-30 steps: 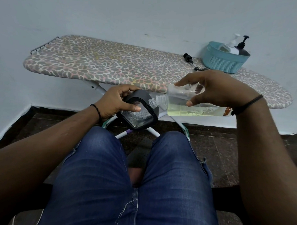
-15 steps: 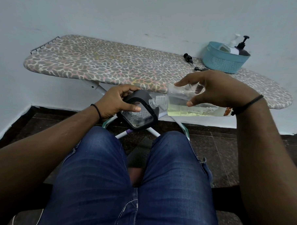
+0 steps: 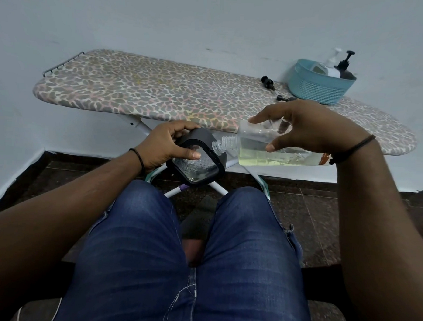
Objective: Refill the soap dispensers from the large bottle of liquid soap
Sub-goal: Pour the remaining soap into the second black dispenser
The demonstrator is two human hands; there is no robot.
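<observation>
My left hand [image 3: 167,144] grips a black-framed clear soap dispenser [image 3: 195,167], tilted in the air above my knees, with its small threaded neck [image 3: 216,146] pointing right. My right hand [image 3: 311,130] holds the large clear bottle of yellow liquid soap [image 3: 274,151] lying nearly flat, its open threaded mouth [image 3: 227,140] against the dispenser's neck. The yellow soap fills the lower half of the bottle. No stream of soap is visible between the two openings.
An ironing board [image 3: 160,92] with a leopard-print cover stands in front of me against the wall. At its right end a teal basket [image 3: 318,88] holds two pump bottles [image 3: 340,66]. Black pump parts [image 3: 269,82] lie on the board beside the basket.
</observation>
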